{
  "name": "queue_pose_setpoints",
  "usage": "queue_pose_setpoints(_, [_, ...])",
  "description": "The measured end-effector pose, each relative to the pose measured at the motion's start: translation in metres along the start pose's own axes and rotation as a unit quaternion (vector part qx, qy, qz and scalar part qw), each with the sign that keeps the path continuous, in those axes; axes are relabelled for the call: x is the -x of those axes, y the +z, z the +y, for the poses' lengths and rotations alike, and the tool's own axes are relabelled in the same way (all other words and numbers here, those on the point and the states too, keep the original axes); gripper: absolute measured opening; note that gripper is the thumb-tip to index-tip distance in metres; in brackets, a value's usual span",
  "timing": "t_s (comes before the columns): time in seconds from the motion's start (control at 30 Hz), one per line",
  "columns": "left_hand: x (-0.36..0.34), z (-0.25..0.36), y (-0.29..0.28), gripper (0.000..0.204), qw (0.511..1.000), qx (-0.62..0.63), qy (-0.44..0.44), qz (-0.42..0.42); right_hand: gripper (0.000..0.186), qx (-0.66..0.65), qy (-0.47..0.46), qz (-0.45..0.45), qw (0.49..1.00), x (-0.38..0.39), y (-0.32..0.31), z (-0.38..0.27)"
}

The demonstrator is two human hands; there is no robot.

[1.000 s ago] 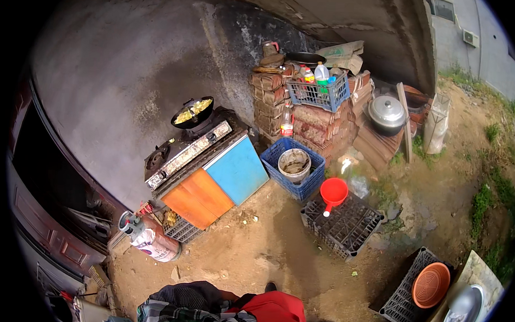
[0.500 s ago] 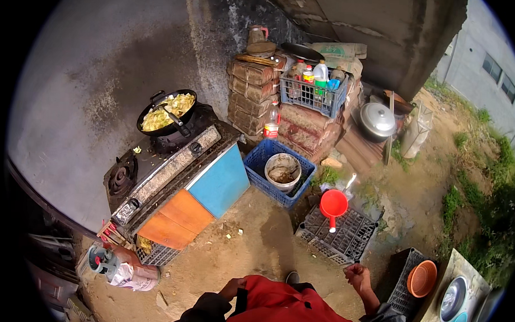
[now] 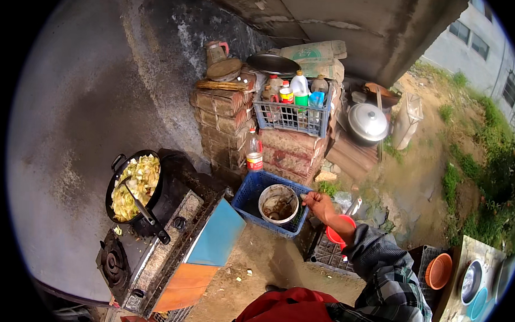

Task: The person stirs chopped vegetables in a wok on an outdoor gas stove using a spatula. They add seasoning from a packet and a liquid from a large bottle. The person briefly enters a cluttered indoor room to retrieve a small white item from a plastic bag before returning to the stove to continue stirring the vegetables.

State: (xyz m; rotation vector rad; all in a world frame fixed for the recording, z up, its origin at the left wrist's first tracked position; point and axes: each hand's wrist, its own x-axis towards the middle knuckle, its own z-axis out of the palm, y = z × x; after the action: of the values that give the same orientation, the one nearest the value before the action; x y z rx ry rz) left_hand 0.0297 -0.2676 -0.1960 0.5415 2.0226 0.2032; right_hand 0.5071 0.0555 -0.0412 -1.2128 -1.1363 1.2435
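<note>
My right hand (image 3: 319,207) reaches forward at the right rim of a dirty white bucket (image 3: 278,204). Its fingertips are pinched together, and whatever they hold, if anything, is too small to make out. Dark scraps lie in the bottom of the bucket, which stands inside a blue plastic crate (image 3: 250,197). Under my right forearm a red ladle (image 3: 339,231) is partly covered. My left hand is out of sight. At the left, a black wok (image 3: 110,197) full of chopped pale-green vegetables sits on a stove, with a long-handled spatula (image 3: 148,215) resting in it.
A second burner (image 3: 113,262) is nearer on the stove. Stacked bricks (image 3: 227,123) carry a grey crate (image 3: 290,121) of bottles. A lidded pot (image 3: 367,124) stands at the back right. An orange basket (image 3: 438,271) and a basin (image 3: 471,281) are at the right.
My right hand has moved forward and left, from near my body to the bucket, its fingers still pinched. My left hand has left the view. The view has turned somewhat.
</note>
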Motion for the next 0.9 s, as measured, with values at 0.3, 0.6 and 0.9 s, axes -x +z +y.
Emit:
queue_pose_setpoints(0.3, [-0.051,0.282,-0.007,0.036,0.982,-0.004,0.182,-0.044,0.018,-0.068,0.04,0.122,0.989,-0.202,-0.057,-0.039])
queue_pose_setpoints(0.6, [-0.057,0.411,0.006,0.034,0.993,-0.036,0.117,0.002,0.015,0.01,-0.001,0.234,0.972,-0.445,-0.143,-0.049])
queue_pose_setpoints(0.9, [-0.058,0.479,0.005,0.033,0.997,-0.033,0.053,0.041,0.051,0.347,-0.026,0.318,0.882,-0.626,-0.174,-0.012])
